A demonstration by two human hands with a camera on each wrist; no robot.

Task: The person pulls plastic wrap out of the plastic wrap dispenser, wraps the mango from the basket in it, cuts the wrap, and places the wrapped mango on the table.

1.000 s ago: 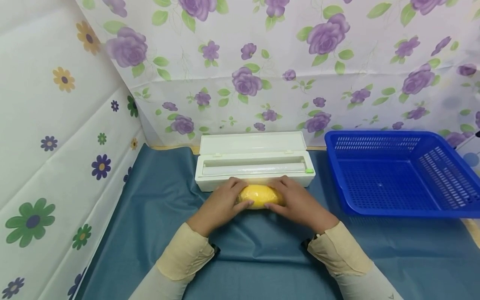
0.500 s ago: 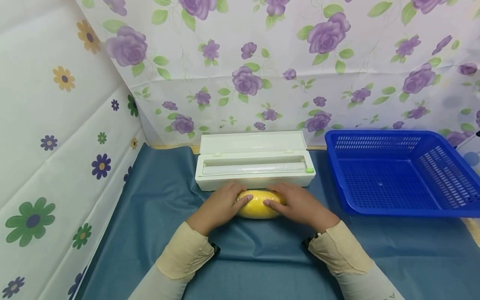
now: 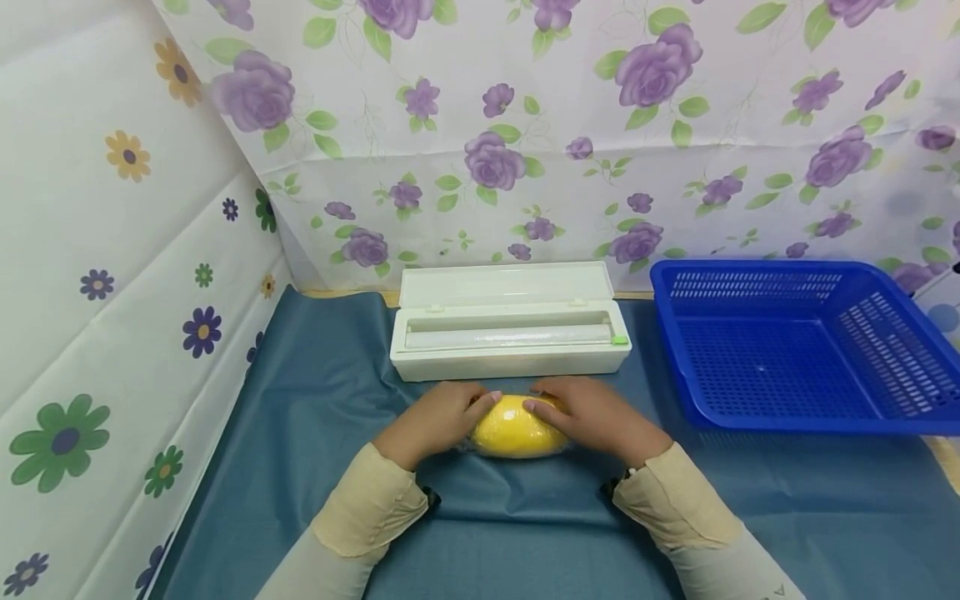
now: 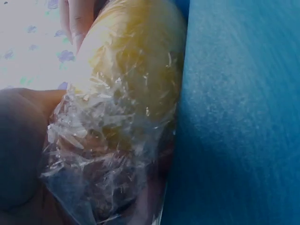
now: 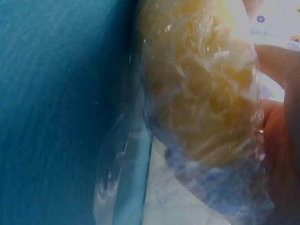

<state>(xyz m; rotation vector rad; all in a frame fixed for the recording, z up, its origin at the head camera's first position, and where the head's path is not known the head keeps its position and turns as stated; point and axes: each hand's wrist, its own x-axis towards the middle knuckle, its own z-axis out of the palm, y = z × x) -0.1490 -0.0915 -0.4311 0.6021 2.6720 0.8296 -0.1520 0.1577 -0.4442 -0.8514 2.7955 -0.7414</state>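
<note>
A smooth yellow oval thing [image 3: 516,432], wrapped in clear cling film, lies across the cloth in front of me; its exact kind is unclear. My left hand [image 3: 437,418] grips its left end, thumb on top and fingers behind. Round the right end curls my right hand [image 3: 600,418], its thumb also on top. In the left wrist view, loose crinkled film [image 4: 103,164] bunches past the yellow end, partly over the fingers. The right wrist view shows more loose film [image 5: 225,187] trailing from the other end.
Just behind the hands stands a white cling film dispenser [image 3: 510,367], its lid [image 3: 506,287] raised and a film roll [image 3: 510,337] inside. To the right is a blue mesh basket [image 3: 757,367]. Blue-green cloth [image 3: 525,550] covers the table; flowered sheets [image 3: 495,108] hang behind and left.
The wrapped yellow thing has come toward me, away from the dispenser, turning under my hands. Both hands have shifted slightly nearer, and the thumbs now lie higher on it.
</note>
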